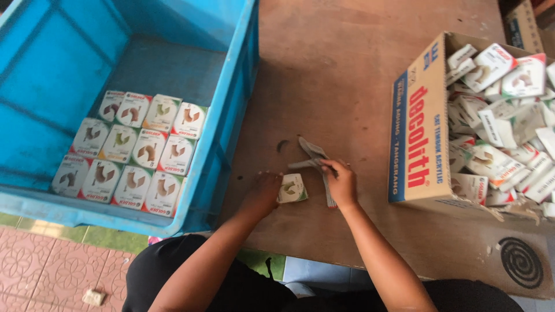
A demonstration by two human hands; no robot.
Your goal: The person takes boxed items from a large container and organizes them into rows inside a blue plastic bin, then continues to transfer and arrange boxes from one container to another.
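— What are the two hands on?

— The left hand [261,193] is pressed against the left edge of a small white packet [292,188] with a green picture on its face, lying on the brown tabletop [347,75]. Its fingers curl round that edge, holding the packet in place. The right hand [342,184] sits just right of the packet, fingers pinched shut on a bundle of flat grey cardboard strips [315,162] that fan out up and to the left of the grip, with one strip running down beside the palm.

— And around them?

— Well to the left of the left hand stands a blue plastic crate [58,69] with rows of the same packets [130,150] laid face up in its near corner. To the right of the right hand is an open cardboard carton [417,138] heaped with loose packets [503,115]. Below that carton, near the table's edge, lies a dark spiral coil [521,263].
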